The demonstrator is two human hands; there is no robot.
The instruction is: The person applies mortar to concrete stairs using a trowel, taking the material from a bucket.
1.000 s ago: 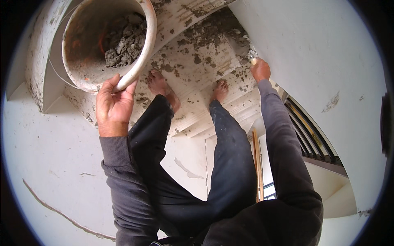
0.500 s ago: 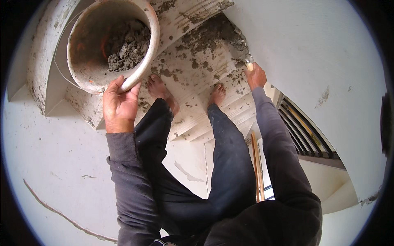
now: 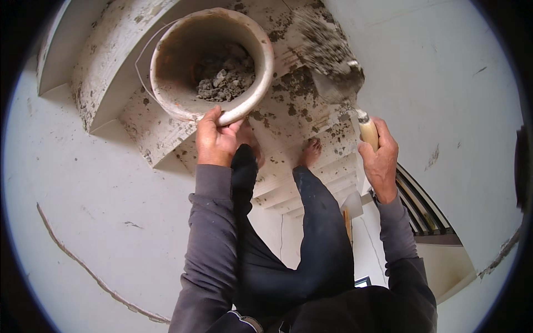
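My left hand (image 3: 218, 139) grips the near rim of a white, stained bucket (image 3: 265, 66), thumb on top of the rim. The bucket is tilted so its mouth faces me, and grey mortar (image 3: 226, 77) lies in clumps inside it. A thin wire handle hangs off its left side. In my right hand (image 3: 381, 161) is the wooden handle of a trowel (image 3: 368, 133). Its blade points away from me, to the right of the bucket, with a heap of wet mortar (image 3: 327, 47) on it, partly smeared by motion.
I stand barefoot on mortar-splattered stairs (image 3: 288, 111); steps curve up at the left. White walls flank both sides, the left one (image 3: 100, 188) cracked. A dark metal railing (image 3: 425, 208) lies beyond my right forearm. Below, a wooden pole (image 3: 347, 225) shows beside my leg.
The trowel has risen from the stair corner with mortar on its blade, and my right hand has come nearer. The bucket and my left hand have shifted right in view.
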